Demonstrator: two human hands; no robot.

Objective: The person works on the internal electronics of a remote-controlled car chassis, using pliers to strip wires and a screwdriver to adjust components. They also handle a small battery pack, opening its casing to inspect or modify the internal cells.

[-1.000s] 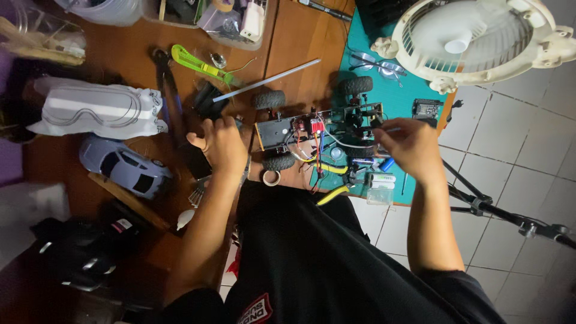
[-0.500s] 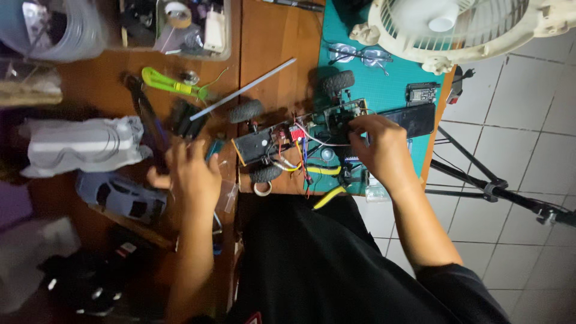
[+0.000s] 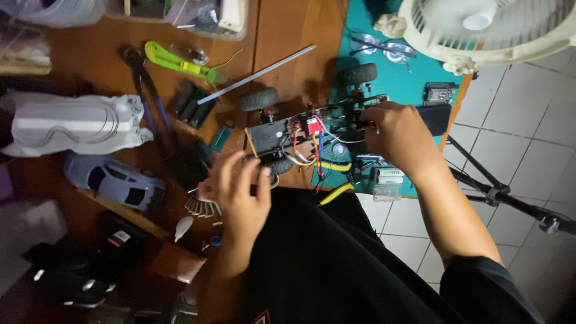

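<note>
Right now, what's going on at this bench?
A person is working on a stripped model car chassis with exposed wiring. The right hand grips its far end over the teal mat. The left hand hovers open and empty near a set of hex keys. A silver car body lies aside.

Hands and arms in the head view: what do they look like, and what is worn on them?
Both hands, the left hand and the right hand, are bare: no gloves, rings or watch show. The forearms are bare too. A short black sleeve covers the right upper arm, part of a black shirt. No markings show on either arm.
</note>
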